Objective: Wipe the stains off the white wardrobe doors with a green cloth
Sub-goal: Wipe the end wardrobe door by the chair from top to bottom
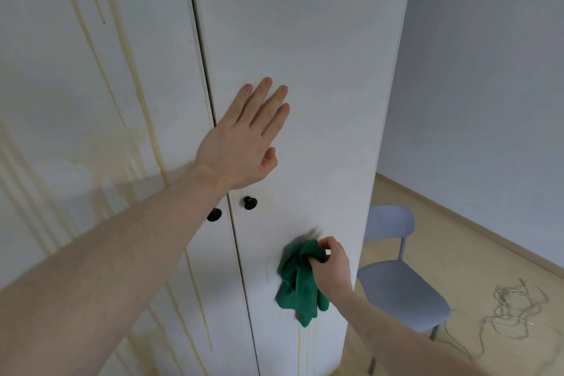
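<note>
Nearest the lens, the bare left forearm is stretched diagonally upward, and the left hand is laid flat on the right-hand white wardrobe door, fingers straight and close together, above the two round black knobs. Lower down, the bunched green microfibre cloth is pinched in the curled fingers of the right hand and held against the same door. Faint yellowish drips are seen just beneath the cloth; firm downward strokes over them are probably best, with the door steadied. Heavier yellowish streaks are left on the left-hand white door.
</note>
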`<state>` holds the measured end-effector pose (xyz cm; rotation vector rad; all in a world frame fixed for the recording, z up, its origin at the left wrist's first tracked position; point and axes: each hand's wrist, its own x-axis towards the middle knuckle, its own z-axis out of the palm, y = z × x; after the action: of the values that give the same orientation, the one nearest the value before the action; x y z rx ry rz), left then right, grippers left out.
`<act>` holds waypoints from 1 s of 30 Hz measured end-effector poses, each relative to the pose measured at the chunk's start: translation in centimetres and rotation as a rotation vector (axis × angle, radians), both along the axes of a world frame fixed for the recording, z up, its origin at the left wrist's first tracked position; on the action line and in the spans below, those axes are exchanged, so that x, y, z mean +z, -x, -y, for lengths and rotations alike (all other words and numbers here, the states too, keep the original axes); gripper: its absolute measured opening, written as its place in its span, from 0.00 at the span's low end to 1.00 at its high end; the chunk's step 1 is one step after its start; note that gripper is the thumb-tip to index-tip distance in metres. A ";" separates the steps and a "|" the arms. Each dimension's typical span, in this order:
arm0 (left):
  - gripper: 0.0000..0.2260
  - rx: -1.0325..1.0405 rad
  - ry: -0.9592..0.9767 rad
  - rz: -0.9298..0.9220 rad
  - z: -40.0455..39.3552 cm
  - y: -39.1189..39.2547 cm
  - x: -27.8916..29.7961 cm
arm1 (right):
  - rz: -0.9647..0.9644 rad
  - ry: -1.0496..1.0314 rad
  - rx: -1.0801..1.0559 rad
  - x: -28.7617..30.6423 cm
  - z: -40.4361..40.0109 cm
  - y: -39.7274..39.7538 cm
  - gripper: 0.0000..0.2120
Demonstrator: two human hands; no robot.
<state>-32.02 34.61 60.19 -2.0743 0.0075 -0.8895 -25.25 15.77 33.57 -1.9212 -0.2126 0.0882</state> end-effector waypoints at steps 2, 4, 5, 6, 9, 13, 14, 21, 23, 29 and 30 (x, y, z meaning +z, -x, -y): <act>0.35 0.010 0.000 -0.011 0.2 0.1 0.0 | 0.027 -0.089 0.033 1.6 -0.2 1.7 0.11; 0.35 0.020 -0.010 -0.015 0.2 0.1 0.0 | 0.065 -0.169 0.100 3.3 -1.0 3.5 0.12; 0.35 0.022 -0.011 -0.016 0.1 0.2 0.0 | 0.084 -0.194 0.135 3.9 -1.6 4.4 0.12; 0.35 0.023 -0.010 -0.011 0.0 0.3 0.0 | 0.106 -0.209 0.168 4.6 -2.3 5.3 0.13; 0.35 0.019 -0.004 -0.002 0.0 0.3 0.1 | 0.142 -0.220 0.245 5.1 -5.1 7.3 0.15; 0.35 0.011 0.006 -0.003 0.0 0.5 0.0 | 0.080 -0.176 0.237 3.4 -6.8 6.8 0.15; 0.35 0.009 0.005 -0.001 0.0 0.5 0.0 | 0.060 -0.169 0.199 2.9 -6.6 6.0 0.15; 0.35 -0.009 -0.011 0.014 -0.2 0.0 -0.2 | 0.012 0.047 -0.120 0.3 0.0 -4.7 0.17; 0.35 -0.002 -0.021 0.023 -0.3 -0.2 -0.3 | -0.019 0.110 -0.185 1.0 2.1 -8.2 0.18; 0.35 -0.018 -0.011 0.011 -0.2 -0.1 -0.2 | 0.020 0.052 -0.282 2.7 4.4 -10.2 0.15; 0.35 -0.023 -0.009 0.011 -0.2 -0.1 -0.2 | 0.025 0.002 -0.294 2.7 4.1 -9.3 0.14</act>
<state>-31.89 34.79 60.01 -2.0651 0.0291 -0.9130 -15.95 11.64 36.24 -1.9360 0.0551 -0.1321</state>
